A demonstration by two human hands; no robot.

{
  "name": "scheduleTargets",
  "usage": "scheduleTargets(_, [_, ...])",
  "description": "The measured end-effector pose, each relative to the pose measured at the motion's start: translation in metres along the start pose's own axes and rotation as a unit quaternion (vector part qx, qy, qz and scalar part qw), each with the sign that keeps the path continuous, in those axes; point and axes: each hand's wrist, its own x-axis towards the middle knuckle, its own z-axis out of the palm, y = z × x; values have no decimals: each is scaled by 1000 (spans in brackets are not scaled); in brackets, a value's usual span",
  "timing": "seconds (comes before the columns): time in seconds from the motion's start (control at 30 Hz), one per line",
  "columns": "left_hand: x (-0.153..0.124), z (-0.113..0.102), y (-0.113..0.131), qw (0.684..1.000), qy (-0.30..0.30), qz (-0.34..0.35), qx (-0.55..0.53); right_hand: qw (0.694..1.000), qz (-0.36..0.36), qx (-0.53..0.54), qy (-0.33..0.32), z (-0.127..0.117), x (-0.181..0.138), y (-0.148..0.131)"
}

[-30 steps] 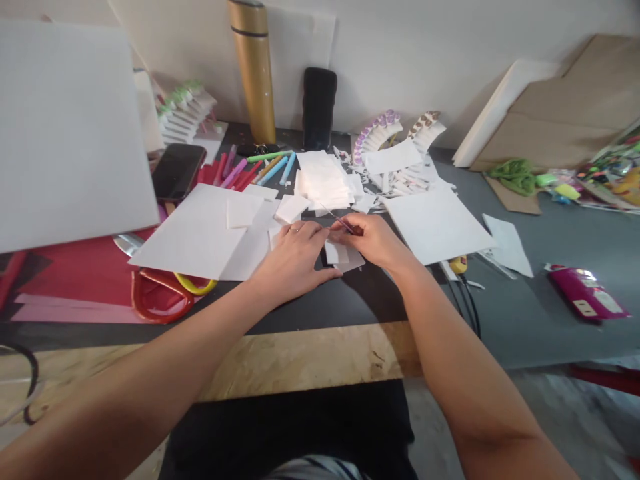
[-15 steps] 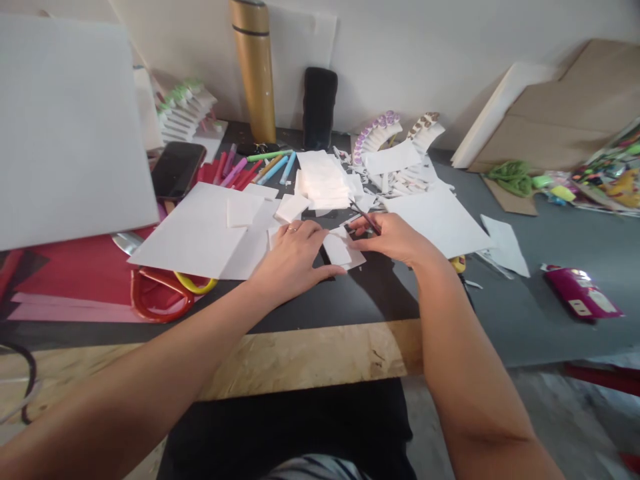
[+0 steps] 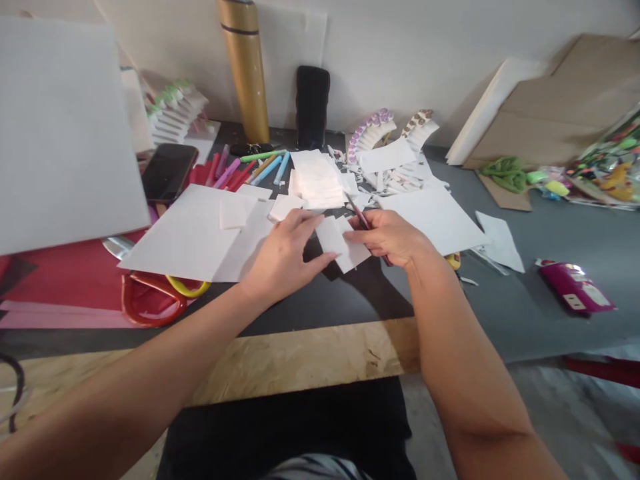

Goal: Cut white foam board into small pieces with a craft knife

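Thumb and fingers of my left hand are closed on a small white card piece, held by its edges just above the dark table. A second white card piece overlaps it on the right. My right hand grips a slim dark-red pen-shaped tool with a thin tip pointing away from me. Its fingertips also touch the second card piece. Beyond the hands lies a stack of white rectangular pieces. More small white pieces lie next to my left hand.
White sheets lie left, another right. Markers, a gold bottle and a black upright object stand or lie behind. White scraps are piled right. Red-handled scissors rest front left; a magenta packet far right.
My hands have raised and tilted the white card pieces. The tool has turned more upright in my right hand, and its rear end now shows below the palm. The view has shifted slightly.
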Motion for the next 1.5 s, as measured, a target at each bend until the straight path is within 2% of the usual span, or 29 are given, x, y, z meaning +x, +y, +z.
scheduleTargets(0.07, [3,-5,-1,998,62,-8,-24,999,-19,42,-2,-4,-1,-2])
scheduleTargets(0.17, [7,-12,-5,987,136,-58,-59,997,-34,75,-3,-4,-3,-5])
scheduleTargets(0.37, [10,-15,-12,950,219,-149,-167,994,-68,81,-17,-1,-2,-4])
scheduleTargets(0.5, [11,-13,-12,939,214,-181,-201,987,-139,74,-24,-2,-1,0])
scheduleTargets(0.67, [11,-12,-11,941,203,-182,-199,974,-210,-24,-74,-3,0,3])
scheduleTargets(0.83, [9,-11,-13,940,200,-183,-208,968,-220,-65,-100,-1,2,5])
scheduleTargets(1.0, [9,-8,-17,929,218,-193,-230,957,-253,-90,-110,0,-10,-2])
scheduleTargets(1.13, [10,-8,-20,918,248,-193,-241,948,-273,-57,-153,-1,-16,-5])
scheduleTargets(1.4, [10,-5,-23,909,253,-218,-250,947,-255,-27,-195,-8,-10,3])
scheduleTargets(1.5, [10,-4,-23,913,248,-207,-249,954,-237,-18,-184,-5,-8,2])
